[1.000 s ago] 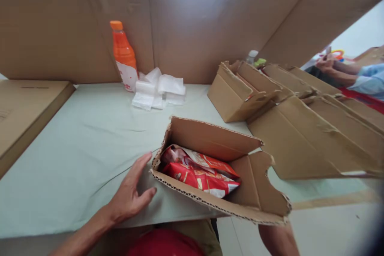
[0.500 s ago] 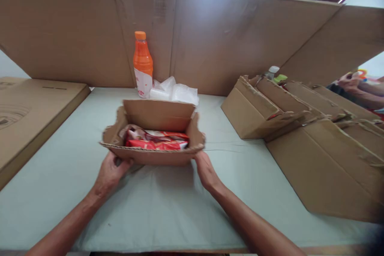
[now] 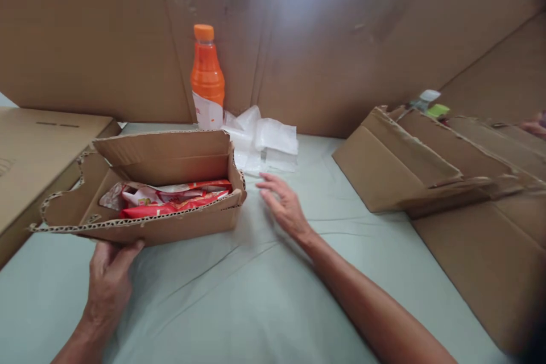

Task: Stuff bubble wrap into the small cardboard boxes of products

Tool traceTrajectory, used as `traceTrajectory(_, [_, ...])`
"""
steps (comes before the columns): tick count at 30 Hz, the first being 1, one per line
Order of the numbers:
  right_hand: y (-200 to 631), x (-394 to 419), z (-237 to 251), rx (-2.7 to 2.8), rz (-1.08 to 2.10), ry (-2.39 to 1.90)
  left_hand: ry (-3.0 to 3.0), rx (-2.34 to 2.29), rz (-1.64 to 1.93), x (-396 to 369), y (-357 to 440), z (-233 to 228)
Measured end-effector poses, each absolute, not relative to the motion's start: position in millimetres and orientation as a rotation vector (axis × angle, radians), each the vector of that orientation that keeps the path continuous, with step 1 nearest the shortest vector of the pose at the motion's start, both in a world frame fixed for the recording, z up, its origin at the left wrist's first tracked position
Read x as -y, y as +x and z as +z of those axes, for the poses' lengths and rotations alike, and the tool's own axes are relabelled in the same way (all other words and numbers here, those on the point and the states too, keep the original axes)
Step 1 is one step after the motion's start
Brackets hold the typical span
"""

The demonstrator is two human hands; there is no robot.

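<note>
Table (image 3: pixel 264 296) bottle (image 3: pixel 207 77) behind box (image 3: pixel 170 227)

A: Views logged?
B: One, head-worn. Looks forward and down over the table (image 3: pixel 264 307), close in, facing the upright cardboard wall (image 3: pixel 324 40).
A: Overlap with another view?
B: None; single camera. Both forearms enter from the bottom edge.

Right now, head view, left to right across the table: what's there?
Flat cardboard slab → left hand on the open box of red packets → orange bottle → white plastic bags → right hand, open, off the box → stacked cardboard pieces.
</note>
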State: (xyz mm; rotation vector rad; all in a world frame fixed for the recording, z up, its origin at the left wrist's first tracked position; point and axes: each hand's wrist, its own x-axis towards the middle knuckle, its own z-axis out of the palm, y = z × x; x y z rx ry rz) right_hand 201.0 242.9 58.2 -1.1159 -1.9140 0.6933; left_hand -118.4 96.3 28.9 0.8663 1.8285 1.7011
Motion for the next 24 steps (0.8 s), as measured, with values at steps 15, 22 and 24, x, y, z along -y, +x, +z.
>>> traceTrajectory(15, [270,-263,139,1.719,0.313,-1.314,0.923,-1.874,1.634,-102,-116,30])
traceTrajectory(22, [285,-152,104,1.133,1.454,-1.394,1.005,-1.853,1.672,-101,-106,49])
traceTrajectory(24, [286,-126,93,1.099,1.63,-1.418,1.089,-1.904,1.636,-86,-101,55])
